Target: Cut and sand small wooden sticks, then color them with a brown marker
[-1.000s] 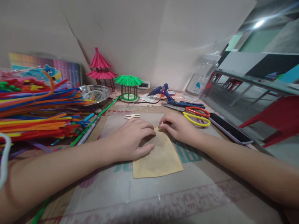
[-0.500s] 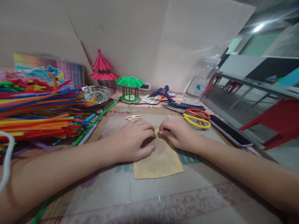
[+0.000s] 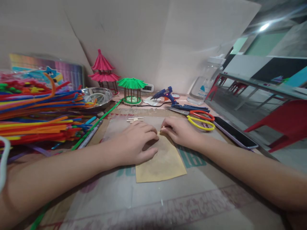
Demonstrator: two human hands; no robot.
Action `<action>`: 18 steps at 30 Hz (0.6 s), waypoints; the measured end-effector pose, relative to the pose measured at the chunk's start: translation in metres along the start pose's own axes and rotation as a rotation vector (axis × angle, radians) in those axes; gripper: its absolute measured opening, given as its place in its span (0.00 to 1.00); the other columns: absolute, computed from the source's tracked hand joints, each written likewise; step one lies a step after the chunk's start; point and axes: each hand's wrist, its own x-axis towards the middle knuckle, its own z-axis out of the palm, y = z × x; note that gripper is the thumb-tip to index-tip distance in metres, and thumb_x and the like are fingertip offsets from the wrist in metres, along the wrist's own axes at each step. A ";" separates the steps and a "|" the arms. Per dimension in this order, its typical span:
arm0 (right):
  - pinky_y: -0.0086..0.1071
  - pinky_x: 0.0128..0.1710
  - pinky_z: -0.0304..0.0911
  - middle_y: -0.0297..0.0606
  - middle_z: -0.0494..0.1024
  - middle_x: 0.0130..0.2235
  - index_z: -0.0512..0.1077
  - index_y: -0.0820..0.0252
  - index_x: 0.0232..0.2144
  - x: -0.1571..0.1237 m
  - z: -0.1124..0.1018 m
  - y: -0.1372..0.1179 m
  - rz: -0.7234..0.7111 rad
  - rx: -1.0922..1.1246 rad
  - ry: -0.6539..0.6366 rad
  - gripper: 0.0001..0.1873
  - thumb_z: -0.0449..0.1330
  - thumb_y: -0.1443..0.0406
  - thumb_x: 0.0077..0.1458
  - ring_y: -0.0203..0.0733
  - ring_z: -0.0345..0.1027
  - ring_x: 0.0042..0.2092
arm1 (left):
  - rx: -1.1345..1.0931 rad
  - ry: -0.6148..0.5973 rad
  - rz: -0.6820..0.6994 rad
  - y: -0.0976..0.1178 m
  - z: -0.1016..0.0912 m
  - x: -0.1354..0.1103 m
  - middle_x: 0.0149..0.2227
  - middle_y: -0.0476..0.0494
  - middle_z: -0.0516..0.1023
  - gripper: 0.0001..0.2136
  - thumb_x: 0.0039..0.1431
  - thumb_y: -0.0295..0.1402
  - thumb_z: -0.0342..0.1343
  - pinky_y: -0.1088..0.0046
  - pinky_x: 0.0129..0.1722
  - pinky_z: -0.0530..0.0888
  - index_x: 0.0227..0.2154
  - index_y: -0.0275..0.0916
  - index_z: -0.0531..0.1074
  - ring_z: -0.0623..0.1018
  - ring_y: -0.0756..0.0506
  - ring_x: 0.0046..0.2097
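A tan sheet with a greyish smudge, which looks like sandpaper [image 3: 161, 167], lies on the work surface between my hands. My left hand [image 3: 137, 142] rests on its left side, fingers bent forward and thumb apart, holding the sheet down. At the sheet's far edge my right hand [image 3: 178, 131] is closed in a pinch, thumb against forefinger. A small pale tip, like the end of a short wooden stick, shows between those fingers; the rest of it is hidden. Just beyond my left hand lie several short pale sticks [image 3: 135, 119].
Bundles of pipe cleaners [image 3: 35, 127] crowd the left, near a metal bowl [image 3: 106, 102]. Behind stand a green-roofed model [image 3: 132, 83] and a pink-roofed model [image 3: 103, 62]. A glue gun [image 3: 165, 93], scissors [image 3: 201, 123], phone [image 3: 235, 132] and water bottle [image 3: 203, 83] are rightward.
My right hand has shifted slightly up and left, and a pale tip now shows in its pinch. My left hand stays on the sheet. The whole view has moved a little.
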 end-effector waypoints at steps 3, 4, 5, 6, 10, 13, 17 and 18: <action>0.32 0.34 0.56 0.38 0.75 0.31 0.68 0.59 0.30 -0.001 -0.002 0.000 0.020 -0.014 -0.006 0.06 0.57 0.69 0.61 0.41 0.66 0.34 | 0.001 0.006 0.004 0.000 0.000 -0.001 0.48 0.39 0.78 0.13 0.63 0.39 0.55 0.55 0.54 0.69 0.46 0.38 0.76 0.75 0.37 0.50; 0.32 0.34 0.56 0.37 0.75 0.30 0.67 0.59 0.30 -0.002 -0.002 -0.001 0.022 0.008 -0.013 0.06 0.57 0.68 0.61 0.41 0.66 0.34 | -0.002 0.003 0.007 0.000 0.000 -0.001 0.48 0.39 0.78 0.13 0.63 0.39 0.55 0.55 0.54 0.69 0.45 0.38 0.76 0.75 0.37 0.50; 0.31 0.34 0.57 0.37 0.74 0.30 0.67 0.59 0.30 -0.003 -0.002 -0.002 0.019 0.033 -0.020 0.06 0.57 0.68 0.62 0.40 0.66 0.33 | -0.003 -0.003 0.007 0.001 0.000 -0.001 0.48 0.39 0.78 0.13 0.63 0.39 0.55 0.55 0.53 0.69 0.45 0.38 0.76 0.75 0.38 0.50; 0.31 0.33 0.57 0.37 0.74 0.30 0.67 0.58 0.30 -0.004 -0.001 -0.003 0.012 0.053 -0.025 0.07 0.57 0.67 0.62 0.40 0.66 0.33 | -0.002 -0.009 0.007 0.001 0.000 -0.001 0.47 0.39 0.78 0.13 0.63 0.39 0.55 0.55 0.53 0.69 0.44 0.37 0.76 0.75 0.38 0.50; 0.32 0.34 0.56 0.38 0.75 0.31 0.67 0.59 0.31 -0.002 0.000 -0.003 -0.018 0.002 -0.013 0.05 0.57 0.68 0.62 0.41 0.66 0.34 | 0.004 -0.002 0.003 0.000 0.000 -0.001 0.46 0.38 0.78 0.13 0.63 0.39 0.55 0.55 0.53 0.69 0.44 0.37 0.77 0.75 0.37 0.49; 0.32 0.34 0.56 0.38 0.75 0.31 0.68 0.59 0.31 -0.002 -0.001 0.000 0.010 -0.029 0.001 0.05 0.57 0.68 0.61 0.42 0.66 0.34 | 0.001 0.009 0.001 0.000 0.000 -0.001 0.48 0.38 0.78 0.13 0.63 0.38 0.55 0.55 0.53 0.69 0.45 0.38 0.76 0.75 0.38 0.50; 0.31 0.34 0.57 0.37 0.75 0.31 0.67 0.58 0.31 -0.004 0.000 -0.003 0.015 0.062 -0.020 0.06 0.57 0.68 0.62 0.40 0.67 0.33 | 0.001 0.002 -0.001 0.000 -0.001 -0.001 0.46 0.39 0.78 0.12 0.63 0.38 0.55 0.56 0.53 0.70 0.43 0.38 0.77 0.76 0.38 0.49; 0.31 0.34 0.57 0.37 0.75 0.31 0.68 0.58 0.31 -0.003 0.000 -0.004 0.006 0.057 -0.020 0.06 0.57 0.68 0.62 0.40 0.67 0.33 | 0.002 -0.001 -0.002 0.000 -0.001 -0.001 0.46 0.39 0.78 0.12 0.63 0.38 0.55 0.56 0.53 0.70 0.43 0.38 0.77 0.76 0.38 0.49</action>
